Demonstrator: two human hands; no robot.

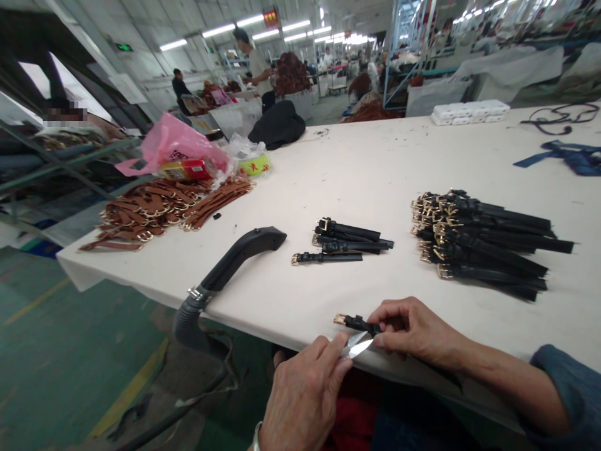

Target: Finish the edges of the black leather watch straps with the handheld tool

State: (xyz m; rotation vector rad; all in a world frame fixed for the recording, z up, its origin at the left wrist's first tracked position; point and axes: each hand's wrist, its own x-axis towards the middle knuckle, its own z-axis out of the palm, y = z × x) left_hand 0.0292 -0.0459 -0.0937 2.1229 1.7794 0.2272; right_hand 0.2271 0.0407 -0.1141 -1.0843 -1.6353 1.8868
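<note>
My left hand (307, 382) is closed around a small pair of scissors (359, 348), its bright blades parted and pointing right. Their tips lie against a short black strap (359, 324) with a gold buckle. Pinched between the thumb and fingers of my right hand (413, 329) is that same strap, near the table's front edge. Just beyond my hands lies a small group of black buckle straps (350, 241). To the right rests a larger pile of similar straps (498, 241), gold buckles facing left.
A black hose nozzle (235, 257) juts over the front edge of the white table (291, 300). Brown straps (150, 210) lie at the left under a pink plastic bag (181, 144). Farther back are a black cap (278, 124), a white box (469, 113) and blue ties (570, 156).
</note>
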